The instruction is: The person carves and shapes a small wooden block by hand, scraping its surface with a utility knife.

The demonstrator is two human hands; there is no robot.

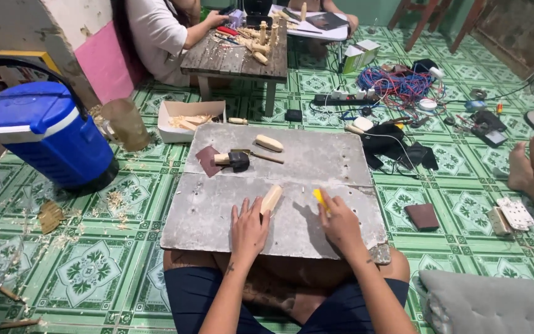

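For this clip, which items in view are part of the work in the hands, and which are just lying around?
In use:
- left hand on the wooden block
- right hand gripping a yellow tool
- grey board they rest on

Lying about:
- second wooden block, sandpaper piece and mallet further up the board
- blue cooler
- tangled blue cable
- cardboard box of shavings
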